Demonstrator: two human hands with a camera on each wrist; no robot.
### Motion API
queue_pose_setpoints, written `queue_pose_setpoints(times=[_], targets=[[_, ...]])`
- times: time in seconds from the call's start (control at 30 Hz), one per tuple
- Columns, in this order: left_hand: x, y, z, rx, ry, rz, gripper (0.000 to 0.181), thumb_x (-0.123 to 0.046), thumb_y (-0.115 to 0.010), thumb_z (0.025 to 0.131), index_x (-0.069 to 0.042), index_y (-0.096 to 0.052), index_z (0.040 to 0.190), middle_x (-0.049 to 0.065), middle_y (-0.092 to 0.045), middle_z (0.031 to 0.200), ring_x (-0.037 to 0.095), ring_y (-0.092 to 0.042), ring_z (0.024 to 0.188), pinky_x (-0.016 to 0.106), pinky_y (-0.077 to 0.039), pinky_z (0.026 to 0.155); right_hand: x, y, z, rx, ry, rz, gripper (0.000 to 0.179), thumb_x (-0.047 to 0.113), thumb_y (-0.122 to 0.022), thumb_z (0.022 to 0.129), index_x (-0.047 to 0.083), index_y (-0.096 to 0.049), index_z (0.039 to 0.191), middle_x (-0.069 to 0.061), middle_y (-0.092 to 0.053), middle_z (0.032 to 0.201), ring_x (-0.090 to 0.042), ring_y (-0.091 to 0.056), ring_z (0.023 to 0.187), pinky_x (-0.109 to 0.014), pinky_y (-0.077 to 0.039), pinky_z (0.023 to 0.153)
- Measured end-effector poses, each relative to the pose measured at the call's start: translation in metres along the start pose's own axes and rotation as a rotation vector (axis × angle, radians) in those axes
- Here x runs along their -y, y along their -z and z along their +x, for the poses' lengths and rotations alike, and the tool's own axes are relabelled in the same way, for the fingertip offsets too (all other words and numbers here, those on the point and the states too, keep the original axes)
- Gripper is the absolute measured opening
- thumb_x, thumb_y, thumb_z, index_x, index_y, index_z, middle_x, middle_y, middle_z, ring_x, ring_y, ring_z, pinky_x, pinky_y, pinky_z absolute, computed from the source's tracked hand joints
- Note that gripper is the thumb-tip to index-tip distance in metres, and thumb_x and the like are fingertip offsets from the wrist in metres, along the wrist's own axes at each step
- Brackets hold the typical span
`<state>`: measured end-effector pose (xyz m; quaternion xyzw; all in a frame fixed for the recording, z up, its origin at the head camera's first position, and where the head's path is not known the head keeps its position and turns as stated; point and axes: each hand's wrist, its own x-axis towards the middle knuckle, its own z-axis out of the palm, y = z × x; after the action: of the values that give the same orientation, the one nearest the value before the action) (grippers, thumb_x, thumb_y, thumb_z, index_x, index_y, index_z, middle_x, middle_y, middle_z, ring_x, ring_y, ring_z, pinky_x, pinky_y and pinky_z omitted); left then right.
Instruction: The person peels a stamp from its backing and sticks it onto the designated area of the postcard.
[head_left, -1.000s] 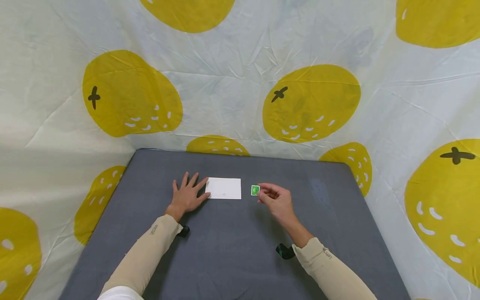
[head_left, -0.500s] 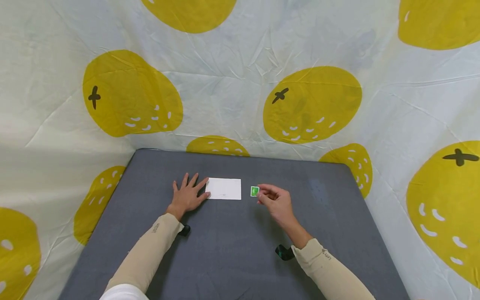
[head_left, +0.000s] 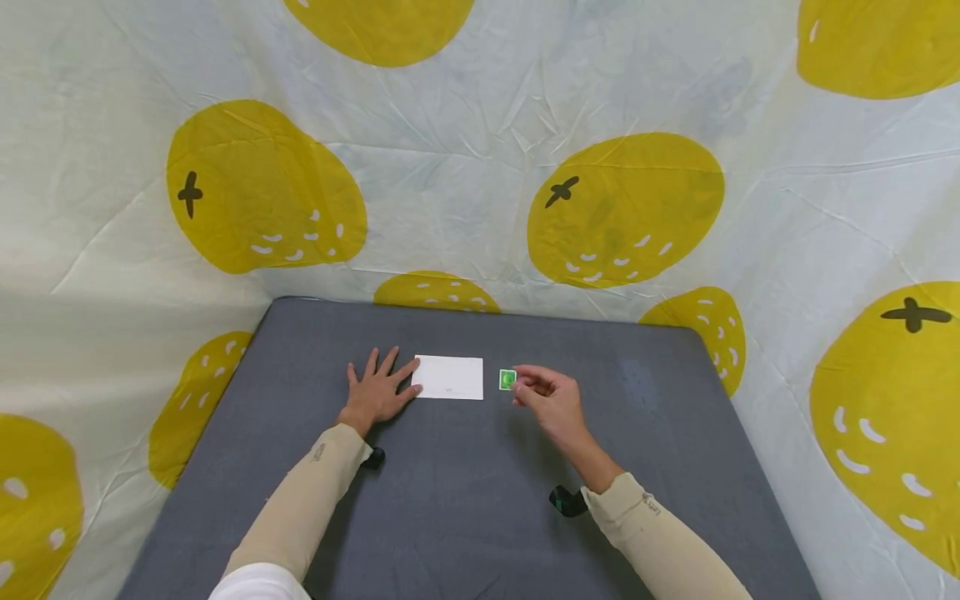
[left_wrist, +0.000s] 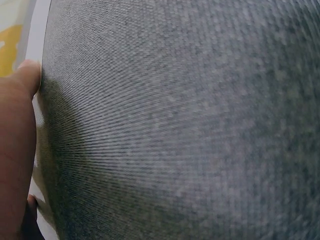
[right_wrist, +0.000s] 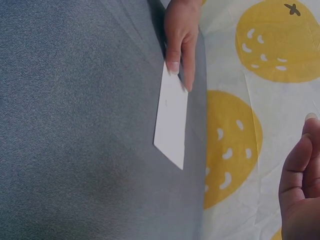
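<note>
A plain white rectangle of paper, envelope-like point(head_left: 452, 379), lies flat on the dark grey table point(head_left: 465, 483). My left hand point(head_left: 373, 396) spreads its fingers beside it, with thumb and index fingertips resting on its left edge. In the left wrist view the thumb point(left_wrist: 29, 75) lies on the white edge. To the right of the paper, my right hand point(head_left: 551, 400) pinches a small green stamp point(head_left: 507, 380) with a white border between thumb and index finger. The stamp is held apart from the paper. In the right wrist view the stamp is out of sight.
A white cloth point(head_left: 442, 200) printed with big yellow fruit hangs behind the table and along both sides. A dark wrist device point(head_left: 567, 502) sits under the right wrist, another point(head_left: 373, 458) under the left.
The right hand has shifted very slightly left with the stamp, toward the paper. The left hand stays on the paper's left edge.
</note>
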<state>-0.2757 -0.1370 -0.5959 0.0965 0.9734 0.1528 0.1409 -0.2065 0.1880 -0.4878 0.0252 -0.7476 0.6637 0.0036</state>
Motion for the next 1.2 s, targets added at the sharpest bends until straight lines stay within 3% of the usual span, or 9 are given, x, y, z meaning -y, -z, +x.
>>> queue_pose_setpoints(times=[0.33,0.5,0.6,0.8,1.2], targets=[[0.002,-0.002,0.001,0.055,0.010,-0.010,0.068,-0.064,-0.041,0.106,-0.039,-0.024,0.166,0.007,-0.003,0.179,0.045,0.007,0.163,0.081,0.010,0.119,-0.003,-0.006,0.006,0.011,0.007,0.019,0.027,-0.004,-0.075,0.091,-0.011,-0.073,0.117,-0.017,-0.072,0.089,-0.006,-0.070,0.067,-0.024,-0.063,0.068],[0.009,-0.010,0.008,0.094,0.014,-0.043,0.072,-0.072,-0.036,0.103,-0.043,-0.018,0.166,0.004,0.005,0.179,0.041,0.017,0.163,0.078,0.020,0.117,-0.004,-0.010,0.008,0.011,0.003,0.020,0.027,-0.004,-0.074,0.091,-0.011,-0.073,0.117,-0.024,-0.071,0.091,-0.006,-0.070,0.065,-0.024,-0.063,0.068],[0.013,-0.015,0.012,0.107,0.019,-0.048,0.073,-0.076,-0.033,0.102,-0.045,-0.014,0.166,0.001,0.009,0.178,0.039,0.022,0.162,0.077,0.024,0.116,-0.004,-0.013,0.009,0.007,-0.005,0.027,0.027,-0.004,-0.074,0.091,-0.011,-0.073,0.117,-0.020,-0.071,0.089,-0.006,-0.070,0.065,-0.025,-0.063,0.068],[0.011,-0.012,0.009,0.092,0.016,-0.043,0.073,-0.074,-0.034,0.102,-0.044,-0.017,0.166,0.004,0.006,0.179,0.041,0.020,0.162,0.078,0.023,0.116,-0.004,-0.016,0.014,-0.006,-0.022,0.046,0.027,-0.007,-0.074,0.090,-0.012,-0.073,0.116,-0.009,-0.071,0.085,-0.006,-0.069,0.063,-0.024,-0.062,0.067],[0.012,-0.015,0.011,0.094,0.024,-0.045,0.072,-0.076,-0.031,0.102,-0.047,-0.015,0.165,-0.001,0.008,0.178,0.038,0.020,0.163,0.077,0.022,0.117,-0.012,-0.017,0.024,-0.003,-0.048,0.018,0.028,-0.004,-0.075,0.091,-0.010,-0.073,0.117,-0.012,-0.072,0.086,-0.006,-0.069,0.064,-0.022,-0.062,0.067]])
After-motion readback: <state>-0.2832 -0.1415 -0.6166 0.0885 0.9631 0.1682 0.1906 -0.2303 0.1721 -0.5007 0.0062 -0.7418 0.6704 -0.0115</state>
